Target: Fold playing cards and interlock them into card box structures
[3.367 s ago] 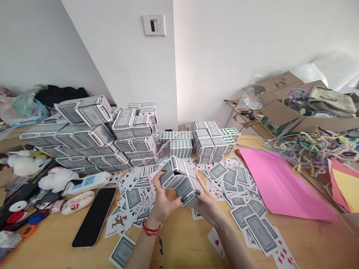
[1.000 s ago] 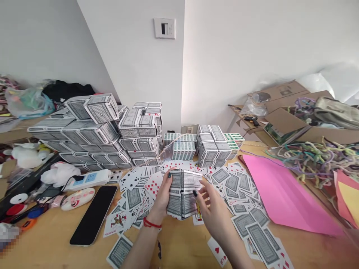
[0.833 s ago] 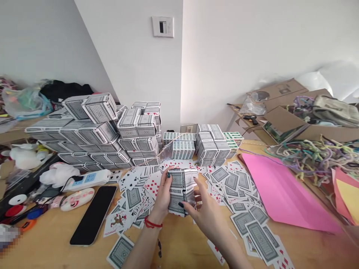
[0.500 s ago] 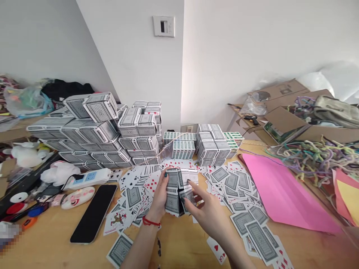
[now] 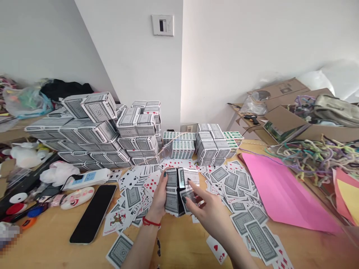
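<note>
Between my hands is a block folded from playing cards, with patterned grey card backs outward and a dark gap down its middle. My left hand, with a red cord on its wrist, grips the block's left side. Thumb and fingers of my right hand hold its right part by the edges. Loose playing cards lie to the left of the block, face up and face down. More scattered cards spread on the right. A three of hearts lies below my right forearm.
Stacked card blocks rise at the back left, and a smaller stack stands at the back centre. A black phone and a power strip lie left. Pink paper and tangled coloured stems are right.
The gap in the card block has widened, its right part shifting slightly away from the left part. My hands keep nearly the same places.
</note>
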Demonstrator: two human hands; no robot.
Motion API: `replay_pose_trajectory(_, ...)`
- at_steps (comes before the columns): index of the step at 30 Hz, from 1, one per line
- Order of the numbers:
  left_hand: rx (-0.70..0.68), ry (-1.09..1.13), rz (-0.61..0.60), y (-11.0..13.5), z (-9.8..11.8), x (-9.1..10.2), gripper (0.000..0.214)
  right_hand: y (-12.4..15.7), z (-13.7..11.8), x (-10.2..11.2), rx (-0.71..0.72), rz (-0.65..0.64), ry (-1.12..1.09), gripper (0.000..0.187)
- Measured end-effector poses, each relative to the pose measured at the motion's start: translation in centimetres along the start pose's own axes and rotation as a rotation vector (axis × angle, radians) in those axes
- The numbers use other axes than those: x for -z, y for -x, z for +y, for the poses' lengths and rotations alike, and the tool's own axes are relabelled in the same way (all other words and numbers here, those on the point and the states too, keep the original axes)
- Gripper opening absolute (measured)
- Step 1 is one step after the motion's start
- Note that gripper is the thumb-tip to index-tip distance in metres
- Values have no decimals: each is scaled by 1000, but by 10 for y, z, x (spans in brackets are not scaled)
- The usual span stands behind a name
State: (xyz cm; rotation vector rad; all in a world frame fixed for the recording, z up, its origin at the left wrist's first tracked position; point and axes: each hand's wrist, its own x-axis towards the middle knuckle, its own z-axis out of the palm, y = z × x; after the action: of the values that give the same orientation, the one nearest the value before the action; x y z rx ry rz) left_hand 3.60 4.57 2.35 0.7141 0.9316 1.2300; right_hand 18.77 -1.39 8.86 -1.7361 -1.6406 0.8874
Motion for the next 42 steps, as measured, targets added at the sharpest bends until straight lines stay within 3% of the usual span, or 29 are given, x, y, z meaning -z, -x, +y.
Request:
replay_pose_trajectory(13, -31, -3, 37, 1, 0, -1, 39, 3, 9, -6, 38, -57, 140, 52)
replay_pose_trajectory(20, -166, -118, -30, 12, 11, -12, 32, -5, 12, -5, 242, 200, 43, 53)
replay_pose_trajectory(26, -228, -158, -82, 21, 13, -19, 29, -14, 7, -12, 422, 267, -147, 30)
replay_pose_trajectory(31, -226, -157, -83, 23, 12, -20, 31, -16, 9, -19, 475, 386, -135, 27)
replay_pose_trajectory(42, -138, -77, -75, 21, 6, -20, 29, -16, 7, -22, 434, 441, -78, 34)
